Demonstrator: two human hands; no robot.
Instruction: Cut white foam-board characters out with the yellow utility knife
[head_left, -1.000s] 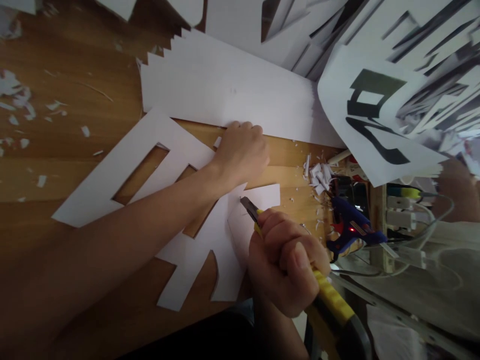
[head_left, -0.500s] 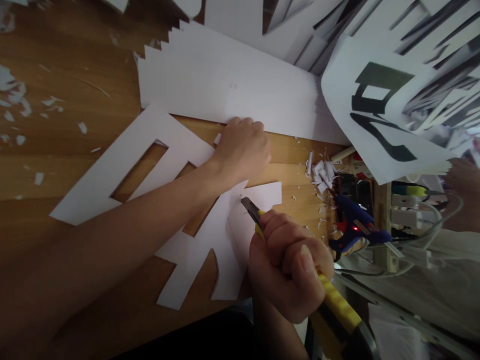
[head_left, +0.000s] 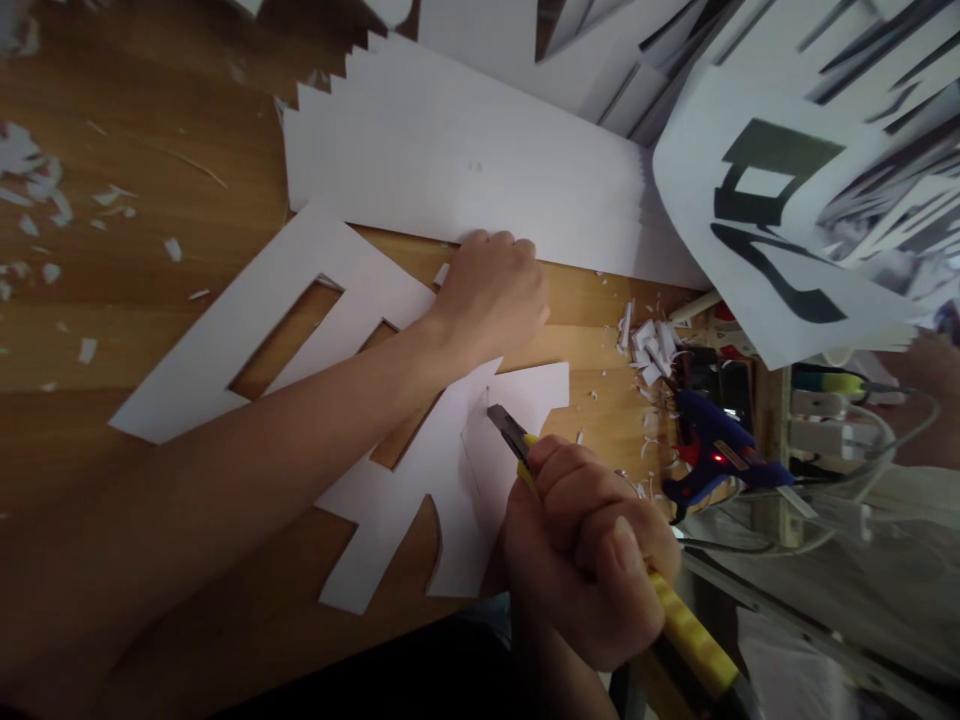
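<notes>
My right hand (head_left: 592, 550) is wrapped round a yellow and black utility knife (head_left: 694, 630). The blade tip points at a thin line on a white board cut-out (head_left: 409, 470), at its right part near a small mark. This cut-out has several slots and legs and looks like part of a written character. My left hand (head_left: 491, 295) is closed, knuckles up, at the cut-out's upper right edge, bearing down there; its fingertips are hidden underneath. The left forearm crosses over the slots.
Beyond the hands lies a fanned stack of white boards (head_left: 465, 150). A paper sheet with a black printed character (head_left: 780, 210) hangs at right. A blue glue gun (head_left: 712, 450) with a lit red light stands near cables. White scraps (head_left: 652, 345) litter the wooden table (head_left: 225, 540).
The knife tip has slid slightly toward me along the line on the board. My left hand keeps its place on the cut-out. The whole view has shifted a little.
</notes>
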